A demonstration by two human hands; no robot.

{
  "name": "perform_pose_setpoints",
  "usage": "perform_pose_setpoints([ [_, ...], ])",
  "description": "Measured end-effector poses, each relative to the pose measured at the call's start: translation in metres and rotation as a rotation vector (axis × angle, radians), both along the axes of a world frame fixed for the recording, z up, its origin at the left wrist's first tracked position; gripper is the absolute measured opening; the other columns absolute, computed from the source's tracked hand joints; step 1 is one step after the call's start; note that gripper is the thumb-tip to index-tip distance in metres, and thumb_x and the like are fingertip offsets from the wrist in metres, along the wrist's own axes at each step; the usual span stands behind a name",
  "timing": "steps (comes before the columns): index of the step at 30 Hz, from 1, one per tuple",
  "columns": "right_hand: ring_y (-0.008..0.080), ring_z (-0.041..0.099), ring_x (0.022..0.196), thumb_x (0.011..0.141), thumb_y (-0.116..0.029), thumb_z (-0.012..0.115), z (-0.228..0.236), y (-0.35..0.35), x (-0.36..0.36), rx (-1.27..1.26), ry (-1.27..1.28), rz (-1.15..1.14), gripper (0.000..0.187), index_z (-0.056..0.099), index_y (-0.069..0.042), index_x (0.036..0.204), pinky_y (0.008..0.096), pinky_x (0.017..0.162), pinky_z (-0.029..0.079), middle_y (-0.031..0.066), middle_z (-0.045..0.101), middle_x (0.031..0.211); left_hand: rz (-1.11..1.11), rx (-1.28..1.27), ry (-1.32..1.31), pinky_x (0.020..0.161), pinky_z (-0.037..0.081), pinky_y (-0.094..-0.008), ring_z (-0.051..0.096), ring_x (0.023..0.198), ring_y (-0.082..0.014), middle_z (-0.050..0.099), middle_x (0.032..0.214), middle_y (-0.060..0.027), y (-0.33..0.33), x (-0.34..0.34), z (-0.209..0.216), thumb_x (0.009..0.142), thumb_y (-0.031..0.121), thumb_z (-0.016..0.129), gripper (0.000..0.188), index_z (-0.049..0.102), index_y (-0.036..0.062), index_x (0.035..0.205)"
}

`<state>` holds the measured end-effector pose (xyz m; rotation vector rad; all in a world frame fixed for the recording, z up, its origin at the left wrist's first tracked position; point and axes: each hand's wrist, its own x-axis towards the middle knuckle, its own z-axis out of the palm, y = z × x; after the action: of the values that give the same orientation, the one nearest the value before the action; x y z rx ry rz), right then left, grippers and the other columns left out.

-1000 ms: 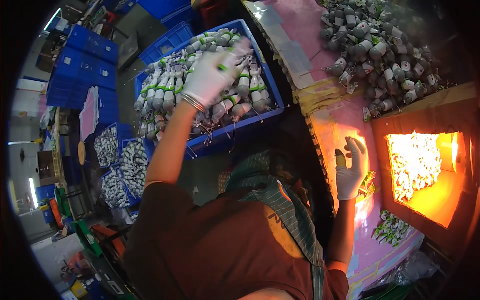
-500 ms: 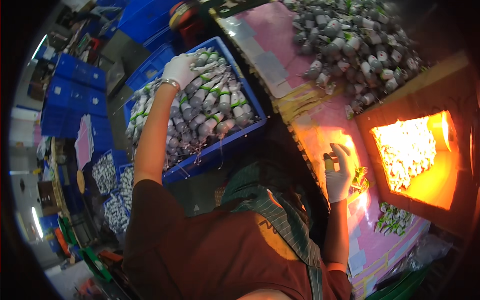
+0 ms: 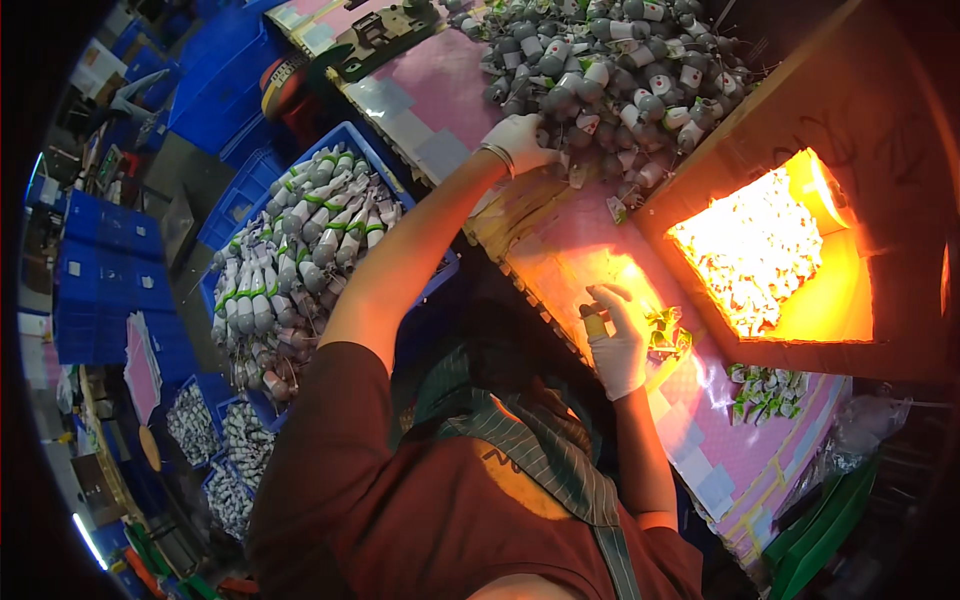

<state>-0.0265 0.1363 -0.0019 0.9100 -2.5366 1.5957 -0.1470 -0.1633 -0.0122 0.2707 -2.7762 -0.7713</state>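
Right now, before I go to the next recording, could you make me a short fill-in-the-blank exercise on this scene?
1. The left hand is at the edge of a pile of white and ____ pieces.
2. The right hand wears a white ____.
3. The large filled crate is coloured ____.
4. The box with the glowing opening is made of ____.

Missing words: grey; glove; blue; cardboard.

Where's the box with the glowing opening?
In the head view, the cardboard box is on the right, beside the heaped grey parts, right of the right hand.
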Motion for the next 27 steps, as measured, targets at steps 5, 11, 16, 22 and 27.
perform_pose_setpoints([
  [5,0.0127,0.057,0.075,0.078,0.005,0.065,-0.002,0.01,0.004,0.006,-0.044,-0.057,0.023,0.064,-0.002,0.1,0.0252,0.068,0.048,0.0067,0.062,0.101,-0.081,0.037,-0.151,0.078,0.051,-0.0421,0.063,0.089,-0.0378,0.065,0.094,-0.0218,-0.007,0.002,0.005,0.069,0.033,0.068,0.048,0.059,0.0001,0.103],
  [11,0.0132,0.06,0.075,0.076,0.003,0.067,-0.003,0.008,0.0,-0.022,-0.036,-0.025,0.023,0.065,-0.002,0.099,0.0257,0.068,0.048,0.0061,0.062,0.097,0.057,0.083,-0.199,0.077,0.05,-0.0383,0.064,0.089,-0.0301,0.065,0.093,-0.0164,-0.009,0.067,0.015,0.075,0.029,0.064,0.043,0.057,0.001,0.106],
  [16,0.011,0.061,0.076,0.082,-0.002,0.064,-0.002,0.0,-0.005,0.004,-0.193,-0.048,0.02,0.066,-0.004,0.102,0.0246,0.069,0.047,0.0064,0.065,0.096,-0.262,1.603,-0.303,0.067,0.049,-0.0311,0.06,0.08,-0.0183,0.058,0.086,-0.0073,0.032,0.114,0.038,0.085,0.013,0.056,0.025,0.054,0.0001,0.107],
  [22,0.0131,0.057,0.064,0.096,-0.023,0.05,-0.022,-0.007,-0.028,-0.343,-0.632,-0.048,0.028,0.057,0.001,0.108,0.0249,0.062,0.047,0.0101,0.064,0.088,-0.186,1.647,-0.415,0.065,0.05,-0.0298,0.061,0.079,-0.02,0.059,0.088,-0.0092,0.105,0.153,0.048,0.091,0.026,0.058,0.035,0.05,0.0034,0.116],
  [27,0.0116,0.055,0.065,0.097,-0.026,0.05,-0.011,0.0,-0.03,-0.711,-1.044,-0.012,0.027,0.057,-0.002,0.104,0.0242,0.059,0.046,0.0079,0.061,0.087,-0.22,1.672,-0.524,0.063,0.049,-0.0258,0.061,0.073,-0.0174,0.061,0.088,-0.0087,0.125,0.158,0.04,0.086,0.032,0.067,0.042,0.052,0.0058,0.115],
])
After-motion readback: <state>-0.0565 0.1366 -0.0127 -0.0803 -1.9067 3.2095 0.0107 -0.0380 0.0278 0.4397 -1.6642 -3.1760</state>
